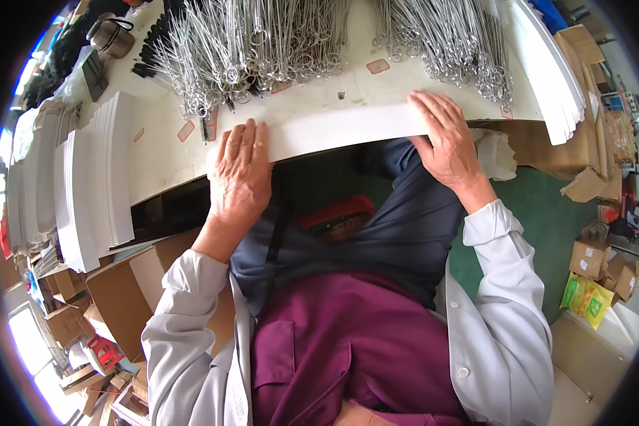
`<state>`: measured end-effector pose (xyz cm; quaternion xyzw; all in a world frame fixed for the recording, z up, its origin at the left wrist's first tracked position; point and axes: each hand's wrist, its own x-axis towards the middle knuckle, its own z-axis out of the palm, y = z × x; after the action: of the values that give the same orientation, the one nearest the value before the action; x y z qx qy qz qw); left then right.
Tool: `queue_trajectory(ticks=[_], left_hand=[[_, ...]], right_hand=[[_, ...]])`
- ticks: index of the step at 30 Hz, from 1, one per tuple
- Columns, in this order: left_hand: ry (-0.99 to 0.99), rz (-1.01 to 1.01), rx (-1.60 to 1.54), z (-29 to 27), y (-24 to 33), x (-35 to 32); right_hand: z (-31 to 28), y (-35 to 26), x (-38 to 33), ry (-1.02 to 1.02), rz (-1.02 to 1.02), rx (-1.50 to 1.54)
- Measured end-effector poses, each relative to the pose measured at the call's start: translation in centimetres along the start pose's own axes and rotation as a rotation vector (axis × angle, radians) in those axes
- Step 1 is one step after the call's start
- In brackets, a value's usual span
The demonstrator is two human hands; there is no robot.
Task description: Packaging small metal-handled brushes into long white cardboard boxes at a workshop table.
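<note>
My left hand [240,174] lies flat, fingers together, on the left end of a long white paper strip [344,122] at the front edge of the white table [163,153]. At the strip's right end, my right hand [444,138] presses down, its thumb curled under the table edge. Just beyond the strip lie two heaps of thin metal wire brushes with ring ends, a left heap [248,50] and a right heap [451,39].
Stacks of white paper strips [92,177] stand on the table's left side, another stack [550,78] on the right. A metal cup [112,35] sits at the far left. Cardboard boxes [124,291] crowd the floor on the left, more boxes [603,263] on the right.
</note>
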<state>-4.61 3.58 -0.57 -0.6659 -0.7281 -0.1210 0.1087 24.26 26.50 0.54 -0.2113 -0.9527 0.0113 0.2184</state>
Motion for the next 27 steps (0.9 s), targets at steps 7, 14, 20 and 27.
queue_trajectory(ticks=[7, 14, 20, 27], left_hand=[[-0.244, -0.036, -0.228, -7.9, 1.9, -0.7], [-0.471, -0.171, -0.690, -5.9, 3.8, 1.2], [-0.367, -0.330, -0.690, -4.6, 4.0, -0.3], [-0.375, -0.395, -0.724, -3.5, 5.3, -1.1]], right_hand=[[-2.4, -3.5, 1.4, 0.049, -0.098, 0.133], [-0.1, -9.7, 3.2, 0.020, -0.302, 0.357], [-0.7, -9.7, 0.9, 0.194, 0.024, 0.404], [1.2, -11.8, -1.2, 0.241, 0.094, 0.591]])
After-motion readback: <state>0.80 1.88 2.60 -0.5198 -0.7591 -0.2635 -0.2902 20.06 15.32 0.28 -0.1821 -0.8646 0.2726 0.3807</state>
